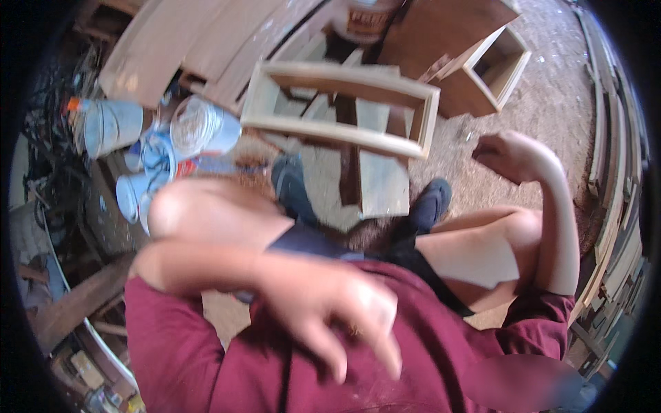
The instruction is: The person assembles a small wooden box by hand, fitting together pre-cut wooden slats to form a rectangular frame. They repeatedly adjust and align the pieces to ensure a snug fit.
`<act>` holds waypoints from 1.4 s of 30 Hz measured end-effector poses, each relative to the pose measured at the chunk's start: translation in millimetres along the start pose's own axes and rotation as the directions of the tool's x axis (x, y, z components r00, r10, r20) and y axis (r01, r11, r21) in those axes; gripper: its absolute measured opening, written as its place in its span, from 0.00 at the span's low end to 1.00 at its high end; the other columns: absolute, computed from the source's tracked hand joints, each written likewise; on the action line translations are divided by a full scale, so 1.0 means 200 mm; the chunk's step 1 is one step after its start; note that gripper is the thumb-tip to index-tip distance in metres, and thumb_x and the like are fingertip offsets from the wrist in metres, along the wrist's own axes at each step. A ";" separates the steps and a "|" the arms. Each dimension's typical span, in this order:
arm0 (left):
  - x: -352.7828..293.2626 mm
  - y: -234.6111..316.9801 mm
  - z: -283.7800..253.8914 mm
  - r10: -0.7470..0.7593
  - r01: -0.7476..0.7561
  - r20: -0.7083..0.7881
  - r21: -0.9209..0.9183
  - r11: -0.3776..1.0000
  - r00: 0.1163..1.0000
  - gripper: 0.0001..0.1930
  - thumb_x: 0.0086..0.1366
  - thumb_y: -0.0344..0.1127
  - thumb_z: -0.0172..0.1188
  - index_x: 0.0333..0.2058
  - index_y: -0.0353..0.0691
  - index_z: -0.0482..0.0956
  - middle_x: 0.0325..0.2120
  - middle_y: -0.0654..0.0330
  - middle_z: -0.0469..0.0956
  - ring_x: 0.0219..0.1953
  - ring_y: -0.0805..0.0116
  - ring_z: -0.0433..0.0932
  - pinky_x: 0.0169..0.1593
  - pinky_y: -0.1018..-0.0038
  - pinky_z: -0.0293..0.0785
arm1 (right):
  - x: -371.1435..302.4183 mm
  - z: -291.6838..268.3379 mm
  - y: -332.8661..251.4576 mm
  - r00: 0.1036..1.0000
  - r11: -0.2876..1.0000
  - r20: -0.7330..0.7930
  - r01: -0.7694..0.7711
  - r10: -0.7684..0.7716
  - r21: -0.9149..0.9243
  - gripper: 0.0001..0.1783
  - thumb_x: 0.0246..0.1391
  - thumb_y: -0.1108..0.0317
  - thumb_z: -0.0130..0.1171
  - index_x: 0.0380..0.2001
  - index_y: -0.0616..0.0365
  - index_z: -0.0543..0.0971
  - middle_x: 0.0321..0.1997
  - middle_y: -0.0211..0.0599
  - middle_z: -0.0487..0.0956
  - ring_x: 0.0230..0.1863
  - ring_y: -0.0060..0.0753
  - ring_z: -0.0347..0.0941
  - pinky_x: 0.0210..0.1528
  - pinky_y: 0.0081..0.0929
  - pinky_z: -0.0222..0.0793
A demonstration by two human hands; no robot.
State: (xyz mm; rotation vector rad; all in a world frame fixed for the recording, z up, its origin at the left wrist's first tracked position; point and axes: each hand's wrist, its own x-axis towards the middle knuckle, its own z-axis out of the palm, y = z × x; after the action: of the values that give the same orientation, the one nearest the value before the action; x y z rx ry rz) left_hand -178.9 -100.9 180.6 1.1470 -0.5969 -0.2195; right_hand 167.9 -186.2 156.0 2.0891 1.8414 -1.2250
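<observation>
My left hand [337, 303] hangs in front of my maroon shirt, slightly smeared by motion. Its thumb and a finger point down and stand apart, with no thing visible between them. Above my right knee is my right hand [516, 157], raised, its fingers bent together; shade hides what they hold, if anything. Nearest to it are a wooden box [475, 103] with an open, framed end and, to the left, a long rectangular wooden frame [337, 134]. That frame lies across other wood, and a pale board [383, 186] extends from beneath it between my shoes.
White buckets [113, 127] and a tub with a lid [200, 127] stand at the left. Large wooden panels [172, 48] lie behind them. Long stacked planks [613, 172] line the right side. Tangled dark clutter [51, 138] fills the far left. Sandy ground [551, 89] shows at the right.
</observation>
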 end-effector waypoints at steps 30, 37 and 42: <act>-0.08 0.14 -0.07 0.242 -0.321 -0.364 -0.172 0.931 0.899 0.19 0.74 0.41 0.53 0.35 0.28 0.79 0.38 0.45 0.77 0.34 0.51 0.77 0.40 0.62 0.74 | 0.38 0.47 0.02 0.956 0.855 -0.190 -0.097 0.221 0.510 0.22 0.66 0.51 0.57 0.33 0.64 0.79 0.19 0.36 0.76 0.20 0.28 0.72 0.27 0.34 0.67; -0.09 0.07 -0.34 0.096 -0.079 -0.388 0.060 0.995 0.917 0.12 0.62 0.34 0.68 0.40 0.30 0.82 0.35 0.52 0.82 0.34 0.58 0.81 0.39 0.66 0.78 | 0.38 0.48 0.07 0.953 0.802 -0.140 -0.140 0.268 0.580 0.24 0.65 0.51 0.58 0.29 0.65 0.79 0.18 0.36 0.75 0.19 0.27 0.71 0.25 0.34 0.67; -0.31 -0.31 -0.73 0.144 0.766 -0.765 0.640 0.058 0.628 0.26 0.57 0.47 0.71 0.50 0.39 0.79 0.45 0.48 0.80 0.47 0.50 0.78 0.52 0.62 0.74 | 0.42 0.52 0.10 0.972 0.885 -0.169 -0.070 0.165 0.460 0.26 0.62 0.48 0.60 0.29 0.65 0.81 0.20 0.44 0.78 0.23 0.35 0.76 0.32 0.40 0.72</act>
State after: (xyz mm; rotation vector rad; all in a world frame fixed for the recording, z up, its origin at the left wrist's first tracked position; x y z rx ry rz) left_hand -141.7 17.5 63.3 2.6092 0.4670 0.2975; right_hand 129.6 -182.2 27.1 2.6133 1.5780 -1.5832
